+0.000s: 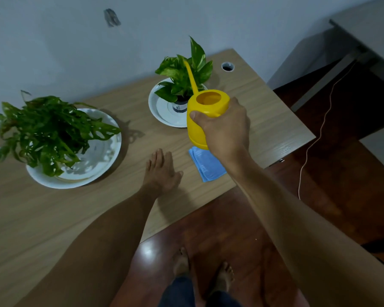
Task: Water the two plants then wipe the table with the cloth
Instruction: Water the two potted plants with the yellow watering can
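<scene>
My right hand (225, 127) grips a yellow watering can (205, 111), held above the table with its long spout reaching into the leaves of the small pothos plant (184, 72). That plant stands in a small pot on a white saucer (162, 109). A larger leafy plant (47, 127) sits in a wide white dish (98, 165) at the left. A folded blue cloth (206, 166) lies on the table under my right wrist, partly hidden. My left hand (161, 171) rests flat on the wooden table (120, 207), fingers apart, holding nothing.
The table backs onto a grey wall. A cable hole (227, 66) is at its far right corner. Right of the table the dark wooden floor (341, 173) shows, with a thin cord (315, 142) and another grey desk (368, 32). My bare feet (204, 273) stand below the table's edge.
</scene>
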A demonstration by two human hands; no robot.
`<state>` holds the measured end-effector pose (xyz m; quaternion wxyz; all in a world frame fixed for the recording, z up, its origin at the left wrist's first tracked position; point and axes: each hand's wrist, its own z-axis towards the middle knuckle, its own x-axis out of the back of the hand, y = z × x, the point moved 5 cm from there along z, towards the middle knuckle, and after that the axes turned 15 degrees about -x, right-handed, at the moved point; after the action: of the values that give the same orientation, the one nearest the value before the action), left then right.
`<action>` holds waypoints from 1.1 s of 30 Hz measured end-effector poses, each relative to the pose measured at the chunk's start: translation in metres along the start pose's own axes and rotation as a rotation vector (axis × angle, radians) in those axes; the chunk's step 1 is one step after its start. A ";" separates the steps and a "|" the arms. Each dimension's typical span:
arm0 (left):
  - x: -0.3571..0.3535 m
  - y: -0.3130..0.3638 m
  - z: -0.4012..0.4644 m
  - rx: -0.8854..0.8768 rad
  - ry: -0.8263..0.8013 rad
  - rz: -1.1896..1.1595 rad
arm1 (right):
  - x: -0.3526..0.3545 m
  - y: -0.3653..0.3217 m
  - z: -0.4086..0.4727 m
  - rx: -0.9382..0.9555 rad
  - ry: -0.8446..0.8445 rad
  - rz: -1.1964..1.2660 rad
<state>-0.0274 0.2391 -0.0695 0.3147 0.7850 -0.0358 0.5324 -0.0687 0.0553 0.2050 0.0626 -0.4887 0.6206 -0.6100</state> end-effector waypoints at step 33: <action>-0.004 -0.002 -0.004 -0.038 0.011 0.006 | 0.030 -0.031 -0.009 0.079 -0.027 -0.106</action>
<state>-0.0312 0.2414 -0.0726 0.3280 0.7758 -0.0466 0.5370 -0.0736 0.0480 0.2477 0.0581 -0.5262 0.5683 -0.6299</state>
